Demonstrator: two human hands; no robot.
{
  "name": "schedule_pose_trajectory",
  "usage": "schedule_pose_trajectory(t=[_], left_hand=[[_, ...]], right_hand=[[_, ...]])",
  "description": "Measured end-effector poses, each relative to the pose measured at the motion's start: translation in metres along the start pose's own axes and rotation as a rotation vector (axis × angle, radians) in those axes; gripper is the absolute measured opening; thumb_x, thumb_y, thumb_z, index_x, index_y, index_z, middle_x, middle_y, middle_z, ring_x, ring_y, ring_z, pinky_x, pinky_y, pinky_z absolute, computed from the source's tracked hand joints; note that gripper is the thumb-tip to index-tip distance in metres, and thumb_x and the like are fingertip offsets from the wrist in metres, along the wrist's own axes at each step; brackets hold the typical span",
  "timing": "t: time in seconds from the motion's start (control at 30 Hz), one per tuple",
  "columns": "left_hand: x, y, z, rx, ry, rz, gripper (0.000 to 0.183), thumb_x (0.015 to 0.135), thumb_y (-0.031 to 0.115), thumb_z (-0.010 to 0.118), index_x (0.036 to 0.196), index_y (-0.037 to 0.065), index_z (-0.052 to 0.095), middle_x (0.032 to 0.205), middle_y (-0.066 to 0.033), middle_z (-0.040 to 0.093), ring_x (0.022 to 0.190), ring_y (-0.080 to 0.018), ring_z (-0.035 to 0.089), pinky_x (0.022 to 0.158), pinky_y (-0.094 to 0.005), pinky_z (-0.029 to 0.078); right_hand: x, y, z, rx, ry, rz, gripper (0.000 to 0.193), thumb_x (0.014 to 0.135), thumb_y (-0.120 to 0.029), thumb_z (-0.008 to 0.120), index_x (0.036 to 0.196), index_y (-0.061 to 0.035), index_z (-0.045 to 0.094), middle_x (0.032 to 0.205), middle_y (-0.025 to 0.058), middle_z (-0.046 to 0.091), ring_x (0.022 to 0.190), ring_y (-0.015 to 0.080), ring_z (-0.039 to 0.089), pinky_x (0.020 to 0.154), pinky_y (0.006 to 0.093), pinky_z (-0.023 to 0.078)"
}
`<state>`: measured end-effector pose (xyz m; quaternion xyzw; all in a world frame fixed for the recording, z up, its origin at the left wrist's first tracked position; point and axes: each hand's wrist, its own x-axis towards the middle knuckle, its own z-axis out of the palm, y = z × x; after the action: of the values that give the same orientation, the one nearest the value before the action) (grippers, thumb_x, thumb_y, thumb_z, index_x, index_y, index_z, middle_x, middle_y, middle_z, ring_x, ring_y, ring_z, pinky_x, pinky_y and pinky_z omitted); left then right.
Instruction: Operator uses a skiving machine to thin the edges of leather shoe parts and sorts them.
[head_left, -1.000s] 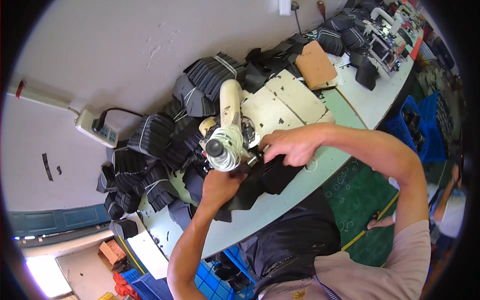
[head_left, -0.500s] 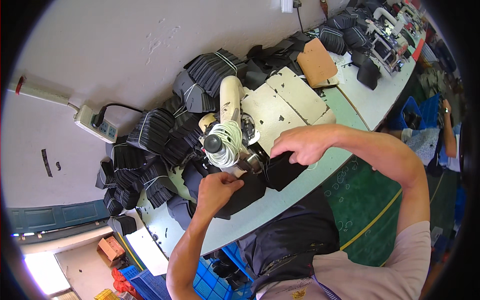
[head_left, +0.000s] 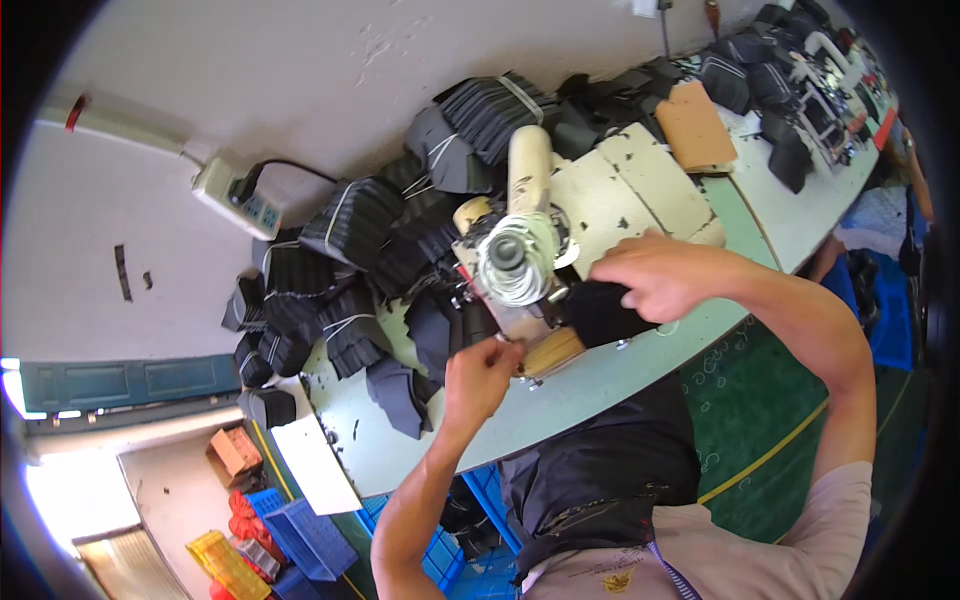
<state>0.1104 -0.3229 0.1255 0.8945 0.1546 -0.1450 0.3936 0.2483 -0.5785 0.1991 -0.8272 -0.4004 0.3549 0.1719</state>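
Note:
In front of me stands a cream machine (head_left: 530,180) with a coil of white cord (head_left: 512,270) hung round a dark knob. My right hand (head_left: 665,278) is at the machine's right side, its fingers closed on a flat black fabric piece (head_left: 612,313) that lies by the machine's head. My left hand (head_left: 482,378) is at the near left corner of the machine, thumb and fingers pressed together. Whatever is between those fingers is too small to make out. Beside them, a pale wooden block (head_left: 552,352) shows on the machine's front edge.
Tied stacks of dark grey cut pieces (head_left: 350,220) crowd the bench's left and back. Loose dark pieces (head_left: 397,395) lie left of my left hand. A tan board (head_left: 695,128) rests behind the machine. A power strip (head_left: 235,198) hangs on the wall. Blue crates (head_left: 310,540) stand below.
My left hand has moved off the black piece to the machine's corner, uncovering the wooden block. My right hand stays on the black piece. The whole view has shifted a little.

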Motion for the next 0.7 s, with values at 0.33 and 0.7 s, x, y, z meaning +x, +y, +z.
schedule_pose_trajectory(t=[0.33, 0.7], left_hand=[[-0.078, -0.244, 0.003, -0.143, 0.460, -0.398, 0.031, 0.090, 0.025, 0.066, 0.109, 0.001, 0.065, 0.084, -0.0095, 0.068, 0.072, -0.0150, 0.063, 0.059, -0.0315, 0.049], [-0.033, -0.279, -0.029, -0.508, 0.483, -0.775, 0.054, 0.078, 0.035, 0.074, 0.118, 0.004, 0.055, 0.107, -0.0082, 0.065, 0.093, -0.0211, 0.057, 0.070, -0.0402, 0.037]], right_hand=[[-0.024, 0.026, 0.038, -0.100, 0.724, 0.102, 0.056, 0.069, 0.005, 0.065, 0.124, 0.0008, 0.051, 0.109, 0.0171, 0.057, 0.104, 0.0358, 0.057, 0.089, 0.0415, 0.047], [-0.128, 0.184, 0.112, 1.531, 1.553, 0.428, 0.037, 0.079, -0.011, 0.060, 0.115, -0.0024, 0.057, 0.103, 0.0097, 0.064, 0.094, 0.0218, 0.063, 0.086, 0.0359, 0.051]])
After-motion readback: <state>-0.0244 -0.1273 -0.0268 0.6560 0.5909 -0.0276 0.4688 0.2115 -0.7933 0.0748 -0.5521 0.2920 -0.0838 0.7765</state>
